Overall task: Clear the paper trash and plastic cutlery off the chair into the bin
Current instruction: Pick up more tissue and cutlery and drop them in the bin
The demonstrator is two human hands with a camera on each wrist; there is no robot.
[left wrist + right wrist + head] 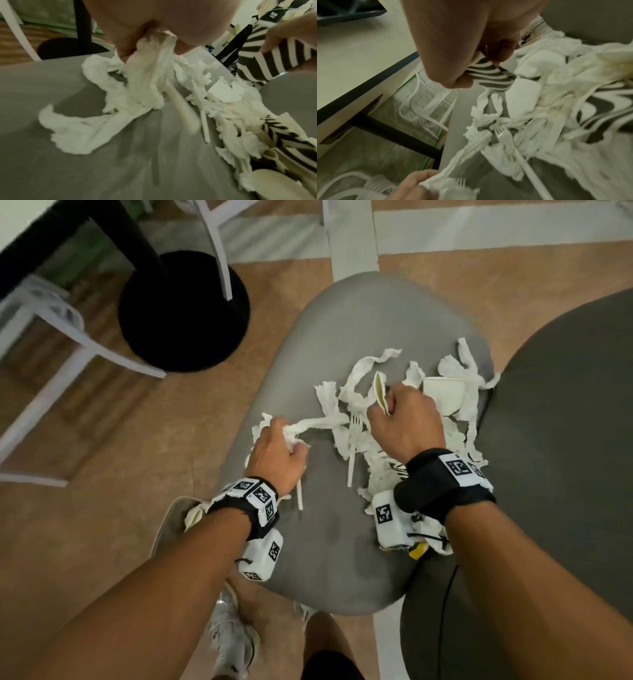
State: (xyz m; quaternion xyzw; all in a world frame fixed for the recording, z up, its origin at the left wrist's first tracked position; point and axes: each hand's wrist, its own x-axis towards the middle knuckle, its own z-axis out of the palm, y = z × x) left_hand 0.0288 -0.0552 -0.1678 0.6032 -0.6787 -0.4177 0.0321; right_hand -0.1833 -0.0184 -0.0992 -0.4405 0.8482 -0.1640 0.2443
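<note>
Chair seat (329, 542): grey and padded, right below me. All the trash lies on its far and right part, so I lean over it and work from the near edge.
Tissue strips (356, 378): torn white paper, twisted and tangled across the seat from my left fist to the far right edge. They are linked, so I judge one pull should drag several along.
Paper cups: one white cup (445, 397) lies on its side under the strips just beyond my right hand. A striped one (295, 136) lies flattened at the near right edge under my wrist.
My left hand (277, 453): fingers curled tight round a bunch of tissue (150, 75), with a white cutlery handle (300, 494) poking out below the fist. I hold both together to save a trip.
My right hand (400, 422): closed round a squashed striped cup (489, 75), pinched flat between thumb and fingers and lifted clear of the heap. Crushed, it takes less room in my grip.
Loose fork (352, 446): white plastic, lying on the seat between my hands, tines pointing away, partly over the tissue. Nothing holds it yet.
Bin: a rim at the seat's near left corner may be it; I cannot tell.
Progress: early, I judge; most of the pile is still on the chair.
</note>
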